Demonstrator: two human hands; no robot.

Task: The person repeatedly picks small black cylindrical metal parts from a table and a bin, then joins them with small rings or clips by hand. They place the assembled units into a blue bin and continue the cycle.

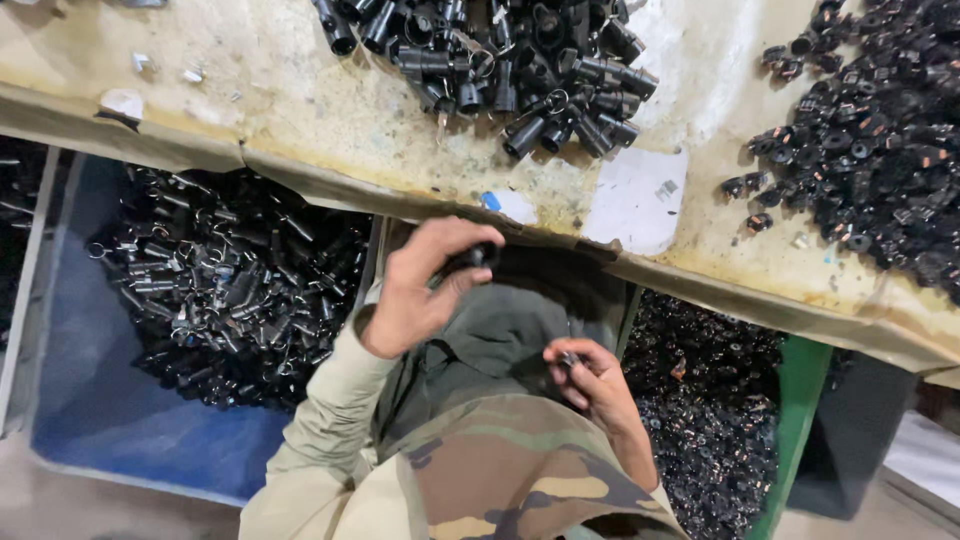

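Note:
My left hand [415,290] is raised just under the table edge and grips a black cylindrical part [468,260] between thumb and fingers. My right hand [590,380] sits lower, near my lap, with its fingers closed on a small dark metal piece [570,358]. A heap of matching black cylinders with wire rings [500,60] lies on the worn tabletop [300,110] above my hands. My camouflage sleeve and a green garment fill the bottom middle.
A pile of small round black parts [870,140] covers the table's right side. A blue bin [120,420] at the left holds many black cylinders [230,290]. Another mass of small dark parts [710,420] lies at the lower right beside a green frame [795,430].

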